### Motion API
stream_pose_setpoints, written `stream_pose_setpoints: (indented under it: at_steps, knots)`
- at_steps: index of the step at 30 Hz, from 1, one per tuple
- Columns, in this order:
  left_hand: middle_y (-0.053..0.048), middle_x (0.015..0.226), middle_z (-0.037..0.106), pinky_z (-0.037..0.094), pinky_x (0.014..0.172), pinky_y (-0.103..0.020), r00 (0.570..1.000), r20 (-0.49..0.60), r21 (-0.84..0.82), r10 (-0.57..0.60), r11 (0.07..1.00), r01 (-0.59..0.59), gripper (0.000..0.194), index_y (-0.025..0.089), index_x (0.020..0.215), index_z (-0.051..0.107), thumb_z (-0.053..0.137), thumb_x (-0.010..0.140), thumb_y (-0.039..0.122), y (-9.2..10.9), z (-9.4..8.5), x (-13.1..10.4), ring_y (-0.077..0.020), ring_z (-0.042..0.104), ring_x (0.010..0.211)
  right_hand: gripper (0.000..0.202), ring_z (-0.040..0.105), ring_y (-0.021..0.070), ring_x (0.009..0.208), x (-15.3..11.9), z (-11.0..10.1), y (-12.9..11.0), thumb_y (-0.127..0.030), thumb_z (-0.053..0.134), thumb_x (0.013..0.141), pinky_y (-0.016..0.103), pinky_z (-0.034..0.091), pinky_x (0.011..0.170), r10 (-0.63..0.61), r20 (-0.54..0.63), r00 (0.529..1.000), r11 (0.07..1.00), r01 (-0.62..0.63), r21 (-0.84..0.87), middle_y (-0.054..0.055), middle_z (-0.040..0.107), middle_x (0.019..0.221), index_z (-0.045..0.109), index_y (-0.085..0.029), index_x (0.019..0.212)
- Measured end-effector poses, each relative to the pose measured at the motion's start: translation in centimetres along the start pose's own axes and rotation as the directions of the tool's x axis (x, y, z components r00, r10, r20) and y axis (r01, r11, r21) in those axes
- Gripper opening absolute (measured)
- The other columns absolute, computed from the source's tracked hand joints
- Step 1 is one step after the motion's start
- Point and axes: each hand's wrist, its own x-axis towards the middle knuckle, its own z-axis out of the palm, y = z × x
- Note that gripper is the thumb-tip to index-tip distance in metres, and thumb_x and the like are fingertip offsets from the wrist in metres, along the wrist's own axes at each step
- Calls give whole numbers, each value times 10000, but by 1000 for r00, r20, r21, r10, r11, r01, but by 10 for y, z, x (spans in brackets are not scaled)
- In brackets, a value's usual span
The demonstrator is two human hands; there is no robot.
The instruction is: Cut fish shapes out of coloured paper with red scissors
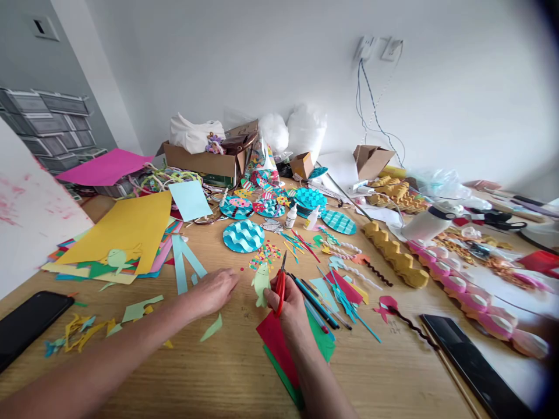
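My right hand (288, 299) is closed around red-handled scissors (280, 288), their blades pointing away from me. Against its thumb is a light green paper fish (261, 284), its tail end by my thumb and its drawn face upward. To the left, my left hand (217, 289) is low over the wooden table with its fingers curled together; whatever they hold, if anything, is hidden. A small red paper dot (242, 269) lies just past those fingertips. Beyond the fish is a scatter of coloured paper dots (266, 254). Red paper (275, 340) lies over green sheets beneath my right wrist.
Pens (317, 302) and thin paper strips (345, 294) lie right of my right hand. Glue bottles (290, 216) stand behind, near blue wavy-striped discs (243, 235). Yellow card (126, 233) tops a paper stack at left. Phones (32, 320) lie at both sides; a white bottle (430, 221) stands right.
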Motion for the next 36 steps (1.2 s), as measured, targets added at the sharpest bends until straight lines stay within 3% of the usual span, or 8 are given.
stream_pose_setpoints:
  at_steps: [6,8,11,15,22,32,36]
  knots:
    - [-88,1215,635,553,838,-448,998,54,-8,36,999,-35,296,190,1184,598,592,911,303,-10,-15,-7,-235,647,1000,238,445,116,557,-2,0,-2,-265,715,647,226,365,539,-1,-15,1000,1000,1,7,-61,490,630,535,-197,788]
    - [-87,1118,675,548,843,-426,993,99,-11,64,998,-63,220,175,1099,636,601,885,212,-13,-24,-17,-242,654,986,242,445,114,546,-1,-2,-1,-266,719,637,225,366,532,2,-18,1000,1000,-2,5,-64,492,621,538,-196,782]
    - [-90,1081,682,524,884,-415,983,148,-10,112,994,-112,291,193,1038,653,614,771,84,-11,-29,-38,-277,637,1050,252,446,113,535,0,-2,0,-274,730,621,225,366,527,12,-15,1000,1000,-12,-2,-62,501,610,543,-191,767]
    - [-135,1073,685,532,864,-455,977,188,2,100,995,-103,368,166,1052,650,617,698,70,2,-13,-66,-328,654,1018,249,447,116,548,-1,-1,-3,-274,738,614,224,365,532,21,-17,1000,1000,-22,-12,-61,500,619,553,-192,759]
    - [-117,1034,675,529,846,-425,994,95,24,46,999,-48,410,184,980,637,396,742,-49,6,28,-83,-278,655,962,271,432,115,538,-3,0,-7,-299,746,612,224,346,523,38,-15,999,999,-38,-22,-62,491,618,545,-194,760]
    - [-84,1057,671,506,858,-374,996,66,-35,65,997,-63,360,209,945,632,429,753,-18,-1,31,-87,-256,642,995,278,467,131,570,-3,2,-10,-309,765,610,230,375,535,28,14,1000,998,-27,-53,-44,521,623,544,-192,732]
    - [-90,984,695,520,805,-373,995,90,-31,53,998,-51,344,206,905,639,412,760,-7,0,25,-88,-259,667,915,256,467,131,569,-4,0,-9,-293,756,630,235,372,539,20,15,1000,998,-19,-62,-41,520,632,548,-191,740]
